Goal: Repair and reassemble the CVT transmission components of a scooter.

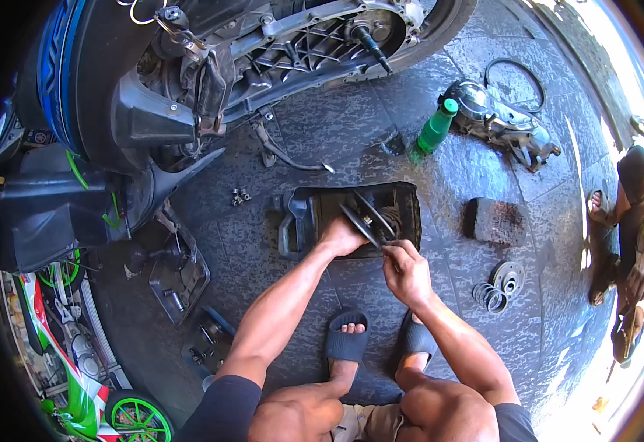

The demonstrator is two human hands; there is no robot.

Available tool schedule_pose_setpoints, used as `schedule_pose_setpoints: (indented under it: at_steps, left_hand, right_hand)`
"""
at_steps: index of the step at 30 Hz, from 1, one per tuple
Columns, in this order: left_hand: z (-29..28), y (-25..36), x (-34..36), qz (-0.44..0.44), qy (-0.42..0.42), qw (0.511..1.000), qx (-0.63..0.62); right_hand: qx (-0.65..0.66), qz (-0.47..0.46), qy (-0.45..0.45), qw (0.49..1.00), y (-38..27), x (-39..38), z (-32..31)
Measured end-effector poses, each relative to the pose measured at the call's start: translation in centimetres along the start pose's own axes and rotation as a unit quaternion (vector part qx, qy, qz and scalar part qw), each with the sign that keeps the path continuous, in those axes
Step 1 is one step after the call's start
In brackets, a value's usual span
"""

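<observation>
My left hand [341, 237] grips a dark metal scooter pulley [362, 225] by one of its two discs, tilted so that both rims show edge-on. Close to the pulley's lower edge, my right hand [407, 274] is closed in a pinch. Whatever its fingers hold there is hidden or too small to make out. Both hands are over the near side of a black plastic tray [292, 197] on the floor. Dark parts lie inside the tray, partly covered by the pulley.
A scooter with its engine side opened [315, 51] stands ahead. Right of the tray are a green bottle [437, 129], a metal engine cover [502, 118], a belt [514, 82], a dark block [497, 221], a coil spring [489, 297] and a round flange [508, 278]. Nuts [240, 197] lie left; someone sits far right.
</observation>
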State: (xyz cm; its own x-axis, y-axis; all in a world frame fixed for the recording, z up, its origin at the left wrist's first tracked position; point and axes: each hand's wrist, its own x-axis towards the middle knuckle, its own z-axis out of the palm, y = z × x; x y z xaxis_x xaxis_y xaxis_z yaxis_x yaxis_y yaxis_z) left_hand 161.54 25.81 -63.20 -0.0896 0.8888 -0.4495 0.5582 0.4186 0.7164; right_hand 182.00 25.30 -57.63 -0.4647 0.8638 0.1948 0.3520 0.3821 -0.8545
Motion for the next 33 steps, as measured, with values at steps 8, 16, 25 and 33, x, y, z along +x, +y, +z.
schedule_pose_setpoints:
  at_steps: [8, 16, 25, 33]
  left_hand:
    - [-1.2, -2.9, 0.6, -0.127, -0.11, 0.951, -0.26]
    - [1.3, 0.9, -1.6, -0.033, 0.164, 0.985, 0.051]
    - [-1.0, 0.1, -0.6, -0.005, -0.079, 0.983, -0.167]
    - [1.4, 1.1, -2.4, -0.047, 0.095, 0.976, 0.188]
  right_hand:
    - [-0.025, 0.093, -0.076, 0.992, 1.4, 1.1, -0.1]
    - [0.045, -0.064, -0.027, 0.997, 1.0, 1.9, 0.1]
    - [0.02, 0.008, -0.045, 0.999, 1.2, 1.7, 0.3]
    - [0.013, -0.02, -0.033, 0.999, 1.5, 0.9, 0.2]
